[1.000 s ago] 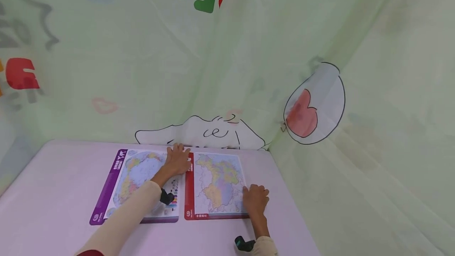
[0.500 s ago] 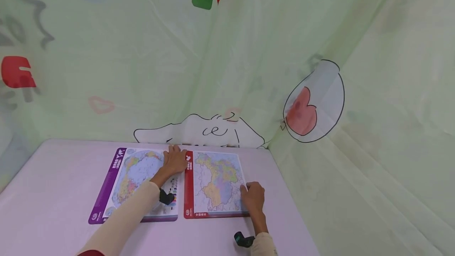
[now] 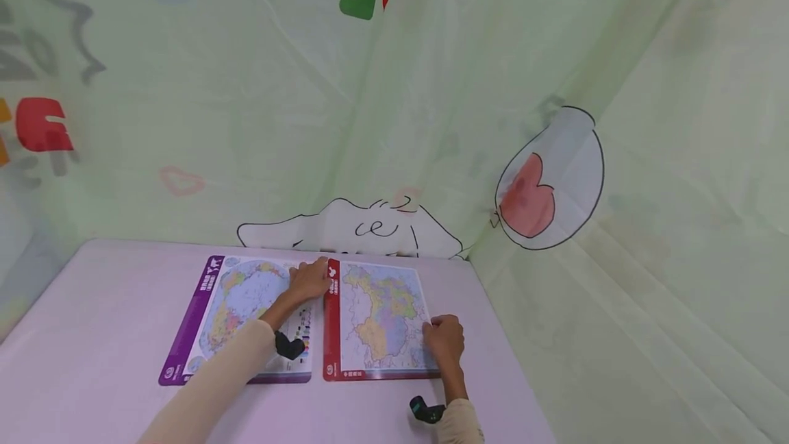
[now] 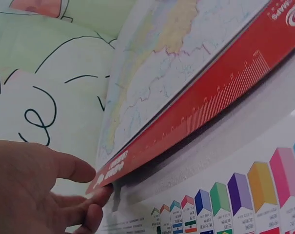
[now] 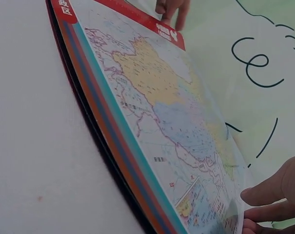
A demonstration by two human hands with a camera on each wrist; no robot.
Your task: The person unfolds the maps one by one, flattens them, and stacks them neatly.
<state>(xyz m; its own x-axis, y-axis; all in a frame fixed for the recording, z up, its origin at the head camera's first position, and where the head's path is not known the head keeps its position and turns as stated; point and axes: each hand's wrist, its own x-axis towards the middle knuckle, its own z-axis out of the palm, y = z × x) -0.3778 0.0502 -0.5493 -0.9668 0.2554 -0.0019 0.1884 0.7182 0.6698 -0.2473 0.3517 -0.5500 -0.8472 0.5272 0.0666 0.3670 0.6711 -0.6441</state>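
Note:
A map of China with a red border [image 3: 331,341] lies on the right of the table, held by both hands. At its far left corner my left hand [image 3: 309,281] pinches it, thumb above and fingers below, as the left wrist view shows. Along the map's right edge my right hand [image 3: 445,342] holds it between thumb and fingers; in the right wrist view the thumb [image 5: 264,192] is on the upper side. The red border [image 4: 206,107] stands slightly raised over a purple-bordered world map [image 3: 191,334], which lies under my left forearm.
The pale lilac table [image 3: 105,321] meets a green printed curtain [image 3: 246,122] at the back and on the right. Black devices [image 3: 425,410] are worn on both wrists.
My left hand's fingers have drawn in from a spread pose to the red-bordered map's far corner. My right hand's fingers have closed in at its right edge. The maps stay nearly in place.

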